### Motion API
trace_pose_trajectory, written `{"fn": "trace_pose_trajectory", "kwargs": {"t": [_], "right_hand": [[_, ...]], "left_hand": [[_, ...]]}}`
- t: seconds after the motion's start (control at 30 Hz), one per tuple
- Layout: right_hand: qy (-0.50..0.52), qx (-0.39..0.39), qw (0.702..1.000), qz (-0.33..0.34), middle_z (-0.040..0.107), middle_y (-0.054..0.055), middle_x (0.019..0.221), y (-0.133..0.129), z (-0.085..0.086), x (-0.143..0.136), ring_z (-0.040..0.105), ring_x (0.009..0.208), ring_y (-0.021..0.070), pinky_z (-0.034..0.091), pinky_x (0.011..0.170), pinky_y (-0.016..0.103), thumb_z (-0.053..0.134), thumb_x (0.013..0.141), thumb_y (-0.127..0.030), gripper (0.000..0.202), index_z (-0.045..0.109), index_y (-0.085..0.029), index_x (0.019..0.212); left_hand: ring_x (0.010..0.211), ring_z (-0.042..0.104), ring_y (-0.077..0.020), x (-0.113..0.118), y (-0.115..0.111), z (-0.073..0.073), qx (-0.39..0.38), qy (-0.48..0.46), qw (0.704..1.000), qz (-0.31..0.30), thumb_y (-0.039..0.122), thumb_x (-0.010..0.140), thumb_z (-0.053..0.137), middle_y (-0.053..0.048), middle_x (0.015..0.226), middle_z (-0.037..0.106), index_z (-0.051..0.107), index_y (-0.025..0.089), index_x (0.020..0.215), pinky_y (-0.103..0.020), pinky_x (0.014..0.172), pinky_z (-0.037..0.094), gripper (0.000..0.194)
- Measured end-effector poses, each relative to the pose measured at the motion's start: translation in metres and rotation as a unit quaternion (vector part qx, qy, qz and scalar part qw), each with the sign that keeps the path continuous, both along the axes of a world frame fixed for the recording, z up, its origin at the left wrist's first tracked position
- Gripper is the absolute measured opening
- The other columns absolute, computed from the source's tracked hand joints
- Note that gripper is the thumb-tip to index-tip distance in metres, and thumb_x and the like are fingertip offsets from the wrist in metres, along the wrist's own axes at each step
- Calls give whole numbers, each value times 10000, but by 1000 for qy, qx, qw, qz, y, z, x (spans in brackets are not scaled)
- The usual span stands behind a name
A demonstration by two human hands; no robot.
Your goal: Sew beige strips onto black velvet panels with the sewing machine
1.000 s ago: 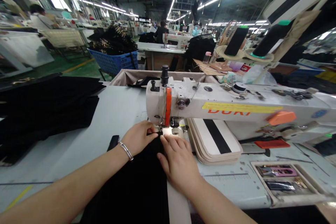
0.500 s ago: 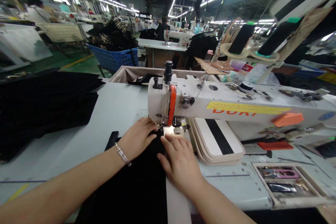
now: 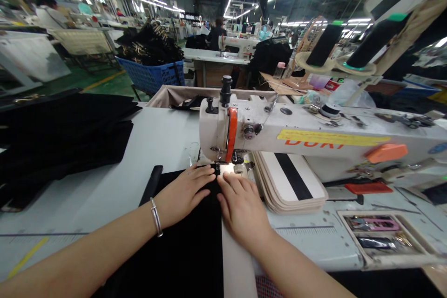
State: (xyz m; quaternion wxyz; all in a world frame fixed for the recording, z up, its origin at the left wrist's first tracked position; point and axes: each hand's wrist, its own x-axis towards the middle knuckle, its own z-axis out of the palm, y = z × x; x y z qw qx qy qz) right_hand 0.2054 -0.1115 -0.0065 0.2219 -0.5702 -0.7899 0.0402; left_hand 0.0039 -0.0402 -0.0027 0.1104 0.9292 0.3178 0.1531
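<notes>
Black fabric (image 3: 181,251) runs from the front edge up to the needle area of a white sewing machine (image 3: 314,125). My left hand (image 3: 185,191), with a silver bracelet at its wrist, lies on the fabric left of the presser foot (image 3: 218,167), fingers spread. Right of the foot, my right hand (image 3: 244,205) rests with fingers stretched out over the fabric's right edge and the pale surface beside it. Both hands press down from above and grip nothing. A lit patch shows under the machine head, just beyond my right fingertips.
A stack of pale panels with a black stripe (image 3: 296,181) stands right of the needle. Further right is a tool tray (image 3: 387,237). Piled black fabric (image 3: 63,135) covers the table's left. Behind are a blue basket (image 3: 153,77), thread cones (image 3: 326,44) and a seated person (image 3: 50,11).
My left hand has flattened, its fingers reaching further over the fabric. More of the fabric's far edge shows left of the foot. The view has shifted slightly.
</notes>
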Motion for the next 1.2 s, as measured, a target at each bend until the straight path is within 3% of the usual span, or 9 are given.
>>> {"fn": "trace_pose_trajectory", "kwargs": {"t": [0.17,0.27,0.33,0.47,0.6,0.73,0.93,1.03,1.2], "right_hand": [[-6,12,1000,2,548,86,1357,3,-1,0,464,1234,275,379,1060,466,507,978,-222,395,516,-208,1373],[-3,8,1000,2,559,92,1343,-4,2,2,480,1222,268,400,1049,464,515,978,-219,392,524,-207,1369],[11,-5,1000,20,574,80,1322,-23,5,5,491,1212,255,401,1057,458,518,980,-219,369,544,-211,1348],[66,-12,994,90,610,56,1277,-88,9,11,519,1193,216,349,1128,455,514,977,-205,328,579,-199,1299],[91,3,990,111,629,77,1260,-144,8,14,521,1224,213,346,1148,457,517,968,-196,306,605,-162,1259],[88,9,990,109,635,85,1267,-163,5,14,534,1231,226,362,1144,479,558,946,-249,337,598,-174,1272],[39,30,992,113,606,106,1311,-165,-4,11,536,1230,260,372,1136,487,649,873,-420,531,559,-169,1332],[21,83,990,115,627,92,1282,-161,-12,9,574,1168,234,395,1121,442,585,901,-306,413,590,-168,1291],[26,165,978,125,722,53,1053,-156,-13,5,640,957,180,490,1008,351,460,955,-165,273,653,-155,1148]], "left_hand": [[1365,451,-212,1,2,0,-11,10,1000,0,226,976,523,-101,1423,541,559,165,1330,-503,1202,273,362],[1385,428,-226,-2,-9,7,-8,23,1000,0,196,973,514,-108,1439,528,549,163,1350,-526,1196,267,380],[1397,414,-238,-7,-32,15,-14,39,999,-28,243,968,540,-98,1452,516,538,186,1369,-537,1186,282,405],[1379,438,-263,-24,-103,23,-18,58,988,-142,434,866,682,-66,1471,498,531,241,1378,-538,1164,335,568],[1392,419,-237,-36,-150,11,40,78,981,-173,136,911,580,-44,1465,507,560,226,1345,-549,1207,242,443],[1428,352,-254,-39,-158,1,58,89,975,-197,30,929,463,-53,1462,509,534,187,1369,-586,1215,185,472],[1381,424,-219,-36,-160,2,83,63,980,-171,19,929,431,-32,1393,579,611,189,1259,-522,1237,181,413],[1348,463,-205,-32,-162,2,100,40,982,-156,22,935,410,-38,1345,616,631,183,1220,-495,1243,173,395],[1286,520,-180,-28,-161,1,113,1,982,-148,61,958,423,-8,1254,672,669,186,1119,-456,1260,95,320]]}}
